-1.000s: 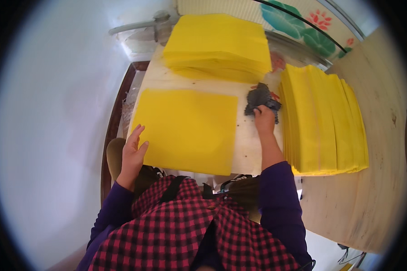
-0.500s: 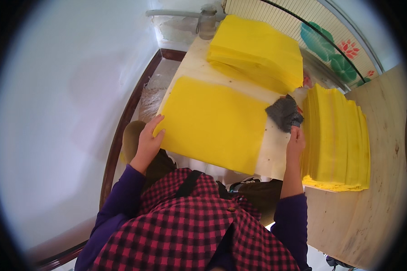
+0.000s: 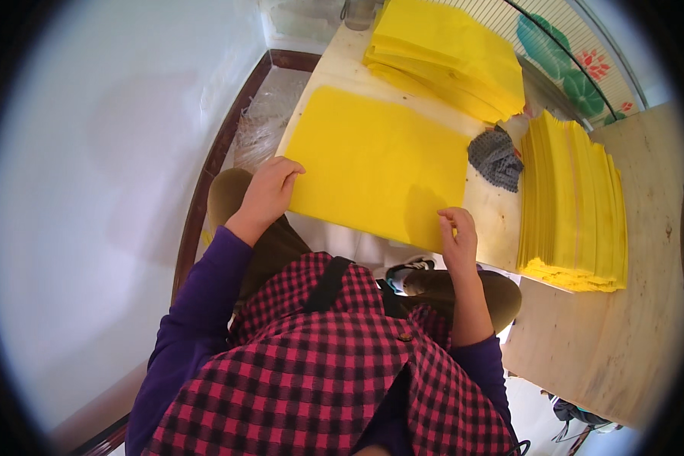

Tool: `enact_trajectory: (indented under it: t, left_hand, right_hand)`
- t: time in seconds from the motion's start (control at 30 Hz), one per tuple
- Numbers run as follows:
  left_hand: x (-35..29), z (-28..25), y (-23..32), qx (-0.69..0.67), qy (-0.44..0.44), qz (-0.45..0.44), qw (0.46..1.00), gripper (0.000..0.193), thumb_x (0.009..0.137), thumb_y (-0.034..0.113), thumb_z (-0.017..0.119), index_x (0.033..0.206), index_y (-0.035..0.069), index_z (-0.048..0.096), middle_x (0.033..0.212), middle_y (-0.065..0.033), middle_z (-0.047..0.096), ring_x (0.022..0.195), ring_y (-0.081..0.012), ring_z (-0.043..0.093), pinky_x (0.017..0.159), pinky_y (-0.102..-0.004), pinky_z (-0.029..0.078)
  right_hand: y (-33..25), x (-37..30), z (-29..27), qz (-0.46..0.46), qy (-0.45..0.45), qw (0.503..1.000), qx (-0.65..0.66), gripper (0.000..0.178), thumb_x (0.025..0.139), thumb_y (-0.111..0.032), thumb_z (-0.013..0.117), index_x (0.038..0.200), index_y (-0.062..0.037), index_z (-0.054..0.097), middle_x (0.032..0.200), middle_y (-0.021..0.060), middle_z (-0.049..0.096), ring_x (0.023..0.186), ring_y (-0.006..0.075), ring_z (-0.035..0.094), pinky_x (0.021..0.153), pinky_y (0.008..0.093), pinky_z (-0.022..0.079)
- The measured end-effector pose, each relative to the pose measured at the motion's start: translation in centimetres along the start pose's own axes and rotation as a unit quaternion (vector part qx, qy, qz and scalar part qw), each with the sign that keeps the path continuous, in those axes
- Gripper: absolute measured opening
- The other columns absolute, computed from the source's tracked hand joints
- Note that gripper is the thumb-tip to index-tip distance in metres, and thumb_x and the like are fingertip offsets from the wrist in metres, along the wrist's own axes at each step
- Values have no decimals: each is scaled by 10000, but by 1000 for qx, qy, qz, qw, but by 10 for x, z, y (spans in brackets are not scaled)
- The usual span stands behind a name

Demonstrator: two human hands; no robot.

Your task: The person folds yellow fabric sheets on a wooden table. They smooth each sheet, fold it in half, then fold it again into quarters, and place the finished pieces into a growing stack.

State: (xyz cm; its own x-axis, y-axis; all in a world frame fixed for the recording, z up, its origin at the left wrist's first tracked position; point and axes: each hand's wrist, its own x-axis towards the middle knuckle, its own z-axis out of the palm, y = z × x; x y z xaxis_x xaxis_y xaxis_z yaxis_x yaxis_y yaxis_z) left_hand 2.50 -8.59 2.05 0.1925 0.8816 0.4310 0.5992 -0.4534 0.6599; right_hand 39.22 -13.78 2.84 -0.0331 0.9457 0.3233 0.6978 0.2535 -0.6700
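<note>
A flat yellow sheet (image 3: pixel 372 159), fabric-like, lies on the pale wooden table in front of me, its near edge toward my lap. At its near left corner, my left hand (image 3: pixel 272 190) has its fingers bent over the edge, thumb close to the fingertips. My right hand (image 3: pixel 459 239) is at the near right corner, fingers loosely curled and a little apart, nothing seen in them; its shadow falls on the sheet. Whether its fingertips touch the sheet, I cannot tell. A crumpled dark grey knitted cloth (image 3: pixel 496 161) rests just past the sheet's right edge.
Behind the sheet sits a thick folded yellow pile (image 3: pixel 448 53). A tall stack of yellow pieces (image 3: pixel 574 205) stands at the right, by a wooden board (image 3: pixel 585 342). A jar (image 3: pixel 359 14) is at the far left table corner; clear plastic wrapping (image 3: pixel 262 125) lies by the wall.
My right hand has let go of the grey cloth and moved left and nearer, to the sheet's corner. The left hand has shifted further over the sheet's edge. The whole view has tilted slightly.
</note>
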Motion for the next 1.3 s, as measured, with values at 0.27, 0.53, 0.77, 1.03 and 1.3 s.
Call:
enact_trajectory:
  t: [0.27,0.53,0.77,1.03,1.3]
  left_hand:
    - [37,10,-27,82,-68,58,993,110,802,-1,548,892,7,610,898,-148,595,895,-353,566,800,-413,455]
    - [39,7,-20,67,-87,45,993,103,806,12,553,891,13,611,902,-150,593,908,-352,560,806,-414,453]
    - [56,24,-24,81,-69,76,991,110,767,7,577,871,22,610,864,-147,590,886,-355,559,783,-425,453]
    - [39,10,-24,57,-49,70,995,115,767,-9,573,873,21,603,863,-149,584,878,-354,557,765,-431,449]
    - [69,19,-31,100,-49,88,990,112,780,7,570,885,26,604,885,-143,593,890,-352,564,775,-428,455]
  right_hand:
    - [29,59,17,-21,-43,989,-138,130,838,-108,577,916,-9,613,953,181,604,926,379,538,832,435,430]
    - [27,50,1,21,1,997,-76,153,861,-107,579,969,-5,616,986,175,619,969,356,561,849,406,447]
    - [35,67,8,7,-64,989,-132,170,883,-127,576,979,8,612,962,176,614,947,347,572,836,386,455]
    - [31,40,-2,44,-23,999,-18,171,887,-116,564,987,14,613,970,169,611,939,332,578,848,375,458]
    - [25,63,11,31,-43,994,-100,180,873,-115,573,1002,0,623,1027,167,611,1010,342,548,895,394,433]
